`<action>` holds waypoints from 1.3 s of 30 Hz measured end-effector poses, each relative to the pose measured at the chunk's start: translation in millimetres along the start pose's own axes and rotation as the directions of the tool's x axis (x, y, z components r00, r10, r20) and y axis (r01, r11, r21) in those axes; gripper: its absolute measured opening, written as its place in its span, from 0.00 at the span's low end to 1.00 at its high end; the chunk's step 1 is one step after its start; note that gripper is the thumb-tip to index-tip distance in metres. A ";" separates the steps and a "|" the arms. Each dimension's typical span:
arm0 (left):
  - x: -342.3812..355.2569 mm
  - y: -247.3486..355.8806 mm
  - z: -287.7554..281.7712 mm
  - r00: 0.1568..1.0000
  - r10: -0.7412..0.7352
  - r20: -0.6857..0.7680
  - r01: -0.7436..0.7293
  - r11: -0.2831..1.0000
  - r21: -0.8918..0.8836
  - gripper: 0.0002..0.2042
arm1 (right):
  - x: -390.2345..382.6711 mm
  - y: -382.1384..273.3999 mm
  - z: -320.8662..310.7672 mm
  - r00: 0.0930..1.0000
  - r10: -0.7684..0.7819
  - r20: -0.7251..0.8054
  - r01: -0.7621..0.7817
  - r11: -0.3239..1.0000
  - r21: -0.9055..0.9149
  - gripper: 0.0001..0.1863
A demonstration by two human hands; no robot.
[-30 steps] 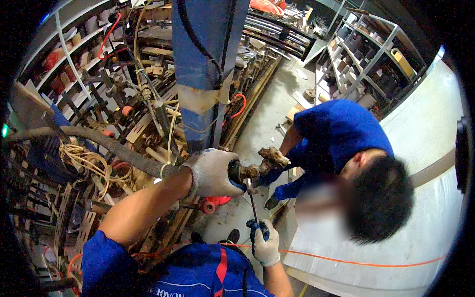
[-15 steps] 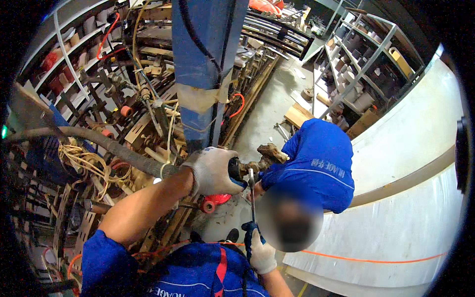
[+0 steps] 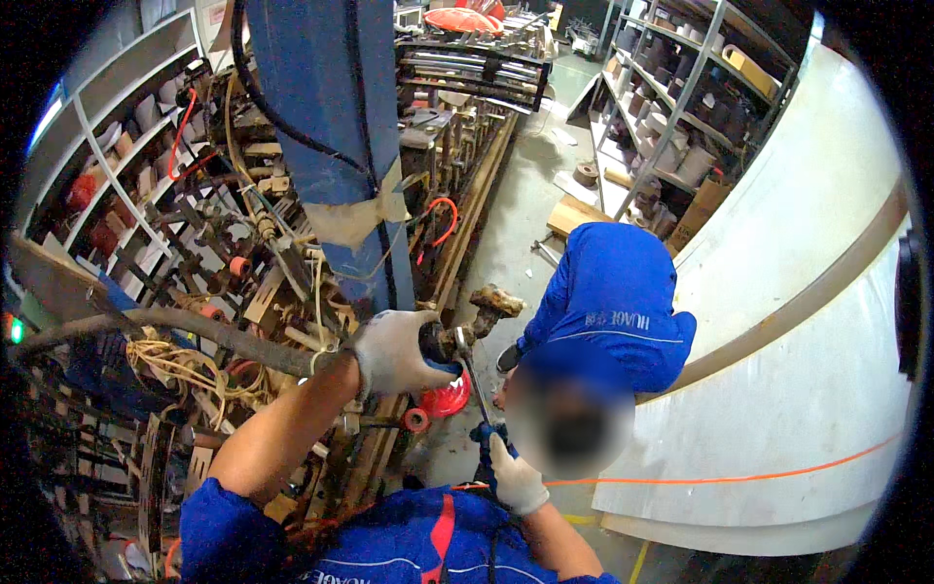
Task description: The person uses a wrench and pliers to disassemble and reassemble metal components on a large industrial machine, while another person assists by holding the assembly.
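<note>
The gloved left hand is clamped around the dark end of a thick grey hose while the gloved right hand grips a slim metal wrench set on its rusty brass fitting, apparently mid-turn, fitting not yet free, a blue-clad co-worker crouching beside.

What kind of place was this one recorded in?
Probably a factory workshop or maintenance bay: metal storage shelving stacked with spools, a blue steel column amid machinery, and gloved hands, the left hand on a heavy hose.

Slim wrench on rusty fitting
</note>
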State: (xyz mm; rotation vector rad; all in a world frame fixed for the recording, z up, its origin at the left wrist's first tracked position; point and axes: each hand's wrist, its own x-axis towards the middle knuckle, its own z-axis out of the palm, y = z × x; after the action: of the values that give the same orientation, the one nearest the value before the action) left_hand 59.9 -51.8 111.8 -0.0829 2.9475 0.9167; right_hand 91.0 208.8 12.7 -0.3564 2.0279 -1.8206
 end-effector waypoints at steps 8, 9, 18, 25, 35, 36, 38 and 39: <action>-3.2 0.0 0.1 0.999 -0.018 -0.043 0.019 0.999 0.028 0.34 | 0.3 5.2 -3.5 1.000 0.002 0.018 -0.001 1.000 -0.019 0.09; -2.7 -2.3 2.2 0.999 -0.014 -0.045 0.016 0.999 0.029 0.33 | -1.6 -1.1 -3.3 1.000 0.007 0.003 -0.007 0.999 -0.041 0.09; -7.2 10.1 -0.8 0.996 0.019 -0.089 -0.022 0.999 -0.030 0.36 | 2.4 10.5 -4.2 0.998 -0.060 0.009 0.061 0.996 -0.069 0.09; -2.2 18.0 -12.5 0.986 0.162 -0.039 -0.165 0.982 -0.089 0.34 | 4.5 -6.7 -10.5 1.000 -0.019 0.006 0.019 1.000 0.001 0.08; -0.7 3.9 8.4 0.960 0.215 -0.179 -0.217 0.976 0.006 0.26 | 11.6 -2.8 -17.3 0.997 -0.075 0.003 0.075 0.994 -0.080 0.09; -1.3 5.9 9.4 0.959 0.214 -0.187 -0.214 0.977 0.016 0.26 | 12.6 0.3 -17.5 0.997 -0.076 -0.003 0.076 0.993 -0.095 0.09; -2.3 7.3 11.3 0.958 0.212 -0.191 -0.202 0.977 0.073 0.26 | 11.2 -3.0 -25.6 1.000 -0.022 0.019 0.024 0.993 -0.118 0.10; -2.4 9.4 10.7 0.957 0.215 -0.196 -0.198 0.975 0.104 0.26 | 11.6 -5.3 -29.9 1.000 0.000 0.029 0.004 0.991 -0.130 0.10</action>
State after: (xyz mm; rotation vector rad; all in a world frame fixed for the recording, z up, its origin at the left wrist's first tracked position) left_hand 62.0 -37.9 108.4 0.1458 3.2327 0.8530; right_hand 66.9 229.7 19.0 -0.4197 2.1326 -1.6789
